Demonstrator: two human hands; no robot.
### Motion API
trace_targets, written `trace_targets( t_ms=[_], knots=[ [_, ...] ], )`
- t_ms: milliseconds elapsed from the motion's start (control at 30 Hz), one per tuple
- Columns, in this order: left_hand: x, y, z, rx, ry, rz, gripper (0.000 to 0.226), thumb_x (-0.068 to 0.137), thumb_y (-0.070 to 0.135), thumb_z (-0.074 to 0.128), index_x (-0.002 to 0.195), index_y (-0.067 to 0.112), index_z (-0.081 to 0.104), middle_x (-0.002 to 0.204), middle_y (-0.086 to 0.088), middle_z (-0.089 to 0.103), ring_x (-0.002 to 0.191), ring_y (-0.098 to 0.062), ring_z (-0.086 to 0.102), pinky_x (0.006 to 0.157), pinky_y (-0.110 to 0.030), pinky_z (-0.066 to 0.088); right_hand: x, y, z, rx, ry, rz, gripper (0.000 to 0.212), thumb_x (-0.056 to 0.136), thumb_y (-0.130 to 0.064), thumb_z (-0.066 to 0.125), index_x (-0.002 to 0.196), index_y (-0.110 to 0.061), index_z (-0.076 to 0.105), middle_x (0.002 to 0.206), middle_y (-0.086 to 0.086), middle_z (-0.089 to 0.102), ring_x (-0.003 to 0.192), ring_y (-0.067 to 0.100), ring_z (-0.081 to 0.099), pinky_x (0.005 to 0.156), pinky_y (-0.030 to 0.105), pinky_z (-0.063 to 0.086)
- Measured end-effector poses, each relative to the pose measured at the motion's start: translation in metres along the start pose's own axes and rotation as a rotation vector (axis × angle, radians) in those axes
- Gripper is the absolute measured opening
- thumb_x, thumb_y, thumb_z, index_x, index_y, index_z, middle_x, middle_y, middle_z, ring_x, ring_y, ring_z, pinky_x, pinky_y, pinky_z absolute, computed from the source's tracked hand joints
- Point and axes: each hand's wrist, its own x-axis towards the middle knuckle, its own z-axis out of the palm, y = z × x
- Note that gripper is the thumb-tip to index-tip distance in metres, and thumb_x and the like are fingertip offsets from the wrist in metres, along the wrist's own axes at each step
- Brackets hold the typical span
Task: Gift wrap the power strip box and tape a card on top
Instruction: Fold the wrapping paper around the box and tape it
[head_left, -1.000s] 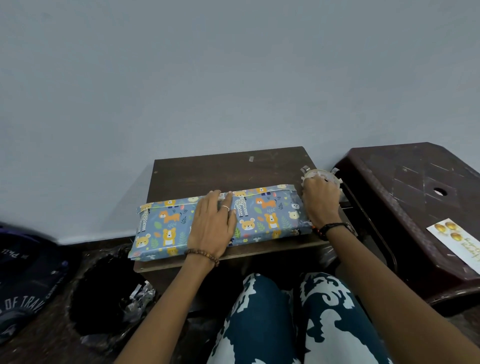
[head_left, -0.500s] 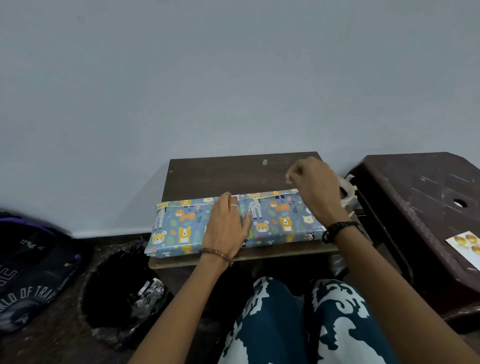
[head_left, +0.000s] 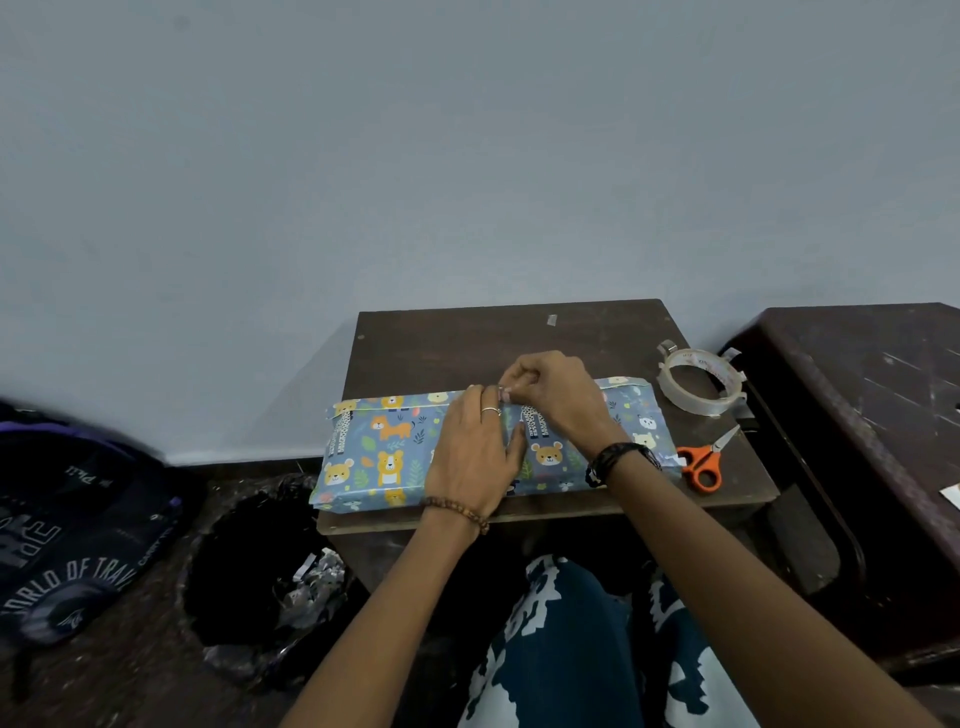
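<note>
The power strip box (head_left: 384, 452), wrapped in blue paper with cartoon animals, lies lengthwise across a small dark wooden table (head_left: 447, 343). My left hand (head_left: 475, 452) rests flat on the middle of the box, fingers straight, pressing the paper down. My right hand (head_left: 553, 392) hovers at the box's far top edge, pinching a small piece of clear tape between thumb and fingertips just above the left hand's fingertips. A roll of clear tape (head_left: 701, 382) sits on the table at the right. A corner of the card (head_left: 953, 493) shows at the right edge.
Orange-handled scissors (head_left: 701, 465) lie on the table right of the box. A dark plastic stool (head_left: 857, 374) stands to the right. A black bin bag (head_left: 249, 571) with scraps and a dark backpack (head_left: 67, 535) sit on the floor at left. A plain wall is behind.
My right hand left the tape roll and moved left over the box's far edge with a piece of tape. The left hand stayed flat on the box. The view shifted, showing the scissors.
</note>
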Motion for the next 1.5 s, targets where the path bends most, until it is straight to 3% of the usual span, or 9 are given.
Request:
trace_targets(
  t_ms=[133,400,500,600,733,867,1000,1200,1500],
  knots=[
    [0.000,-0.001,0.001,0.048,-0.023,0.021,0.048,0.096,0.036,0.038,0.137,0.011,0.036,0.127,-0.009,0.042,0.119,-0.023,0.042,0.103,-0.032,0.038,0.009,0.004,-0.008,0.017,-0.008,0.081,0.050,0.070,-0.025,0.079,0.109,-0.021,0.048,0.095,-0.003,0.046,0.081,0.014,0.048,0.063,0.029,0.039],
    [0.000,-0.003,0.001,0.055,-0.060,-0.003,0.047,0.096,0.039,0.038,0.133,0.010,0.043,0.139,-0.011,0.037,0.130,-0.024,0.035,0.109,-0.034,0.033,0.036,-0.012,-0.028,0.013,-0.432,0.354,0.009,0.084,-0.014,0.068,0.091,-0.018,0.063,0.084,-0.003,0.053,0.081,0.014,0.049,0.074,0.028,0.043],
    [0.000,-0.002,-0.002,0.053,-0.070,-0.007,0.046,0.096,0.040,0.037,0.132,0.011,0.043,0.142,-0.011,0.033,0.132,-0.024,0.032,0.110,-0.033,0.031,0.043,-0.013,-0.032,0.045,-0.420,0.428,0.037,0.087,-0.013,0.062,0.122,-0.002,0.058,0.084,0.003,0.052,0.070,0.012,0.046,0.065,0.022,0.041],
    [0.000,-0.002,-0.003,0.048,-0.072,-0.003,0.045,0.096,0.039,0.037,0.132,0.011,0.043,0.141,-0.011,0.032,0.132,-0.024,0.031,0.110,-0.033,0.031,0.037,-0.011,-0.020,0.070,-0.305,0.446,0.040,0.081,-0.019,0.055,0.115,0.001,0.061,0.100,0.008,0.057,0.061,0.012,0.042,0.058,0.023,0.038],
    [0.000,-0.002,-0.001,0.068,-0.059,-0.005,0.045,0.096,0.039,0.037,0.131,0.011,0.043,0.140,-0.011,0.034,0.130,-0.024,0.034,0.109,-0.034,0.033,0.028,-0.010,-0.005,0.063,-0.164,0.337,0.028,0.072,-0.027,0.046,0.077,-0.008,0.066,0.099,0.007,0.068,0.093,0.028,0.059,0.085,0.035,0.044],
    [-0.001,-0.003,0.001,0.107,-0.044,0.014,0.046,0.097,0.037,0.036,0.133,0.010,0.041,0.141,-0.012,0.035,0.131,-0.025,0.033,0.110,-0.034,0.031,0.021,0.013,-0.030,-0.346,-0.261,0.181,0.038,0.088,-0.045,0.051,0.103,-0.015,0.067,0.118,0.013,0.059,0.123,0.031,0.038,0.101,0.046,0.028],
    [0.000,-0.005,-0.003,0.246,-0.017,0.068,0.041,0.097,0.032,0.032,0.129,0.011,0.047,0.144,-0.014,0.036,0.137,-0.025,0.030,0.115,-0.038,0.019,0.011,0.029,-0.065,-0.248,-0.640,0.230,0.050,0.080,-0.050,0.065,0.117,-0.018,0.054,0.120,0.005,0.056,0.106,0.023,0.054,0.088,0.038,0.045],
    [0.007,-0.017,-0.013,0.523,0.165,0.155,0.031,0.069,0.027,0.074,0.098,0.019,0.070,0.122,-0.016,0.061,0.117,-0.029,0.057,0.094,-0.053,0.045,0.006,0.028,-0.070,-0.012,-0.595,0.177,0.041,0.071,-0.032,0.080,0.089,-0.016,0.046,0.092,0.000,0.054,0.075,0.014,0.051,0.057,0.023,0.042],
    [-0.050,0.044,-0.013,-0.591,0.348,-0.400,0.050,0.089,0.026,0.058,0.134,0.015,0.041,0.142,-0.011,0.024,0.130,-0.024,0.034,0.105,-0.023,0.026,-0.036,0.050,-0.078,0.341,-0.348,0.258,0.046,0.070,-0.034,0.079,0.057,-0.006,0.046,0.046,0.005,0.035,0.043,0.012,0.036,0.045,0.017,0.032]
  ],
)
